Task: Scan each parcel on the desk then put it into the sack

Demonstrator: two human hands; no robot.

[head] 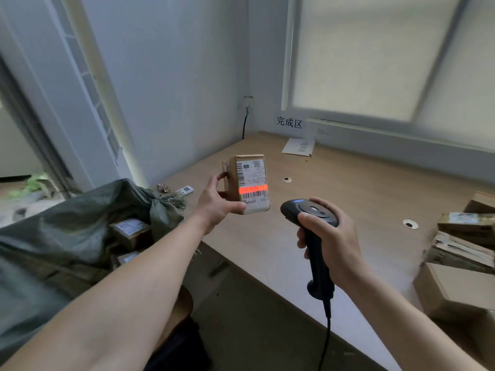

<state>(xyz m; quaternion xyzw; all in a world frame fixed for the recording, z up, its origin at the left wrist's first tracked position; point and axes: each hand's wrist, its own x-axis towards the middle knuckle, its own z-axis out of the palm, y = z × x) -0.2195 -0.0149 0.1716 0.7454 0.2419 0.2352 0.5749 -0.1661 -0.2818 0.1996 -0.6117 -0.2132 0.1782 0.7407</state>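
Parcel-sorting office. Evidence: pale wooden desk point(348, 199); brown cardboard parcels point(463, 236) stacked right of the right hand's fingers point(305, 218); dark green woven sack point(67, 231) of labelled boxes point(130, 228) left of the left hand's fingers point(218, 178); white printed zone sign point(289, 122) beyond.

Soft window point(375, 57) daylight, wide-angle bending, blurred edges

The middle of the desk point(334, 210) is open wood. Boxes point(463, 236) pile up on its right; the sack point(67, 223) sits left.
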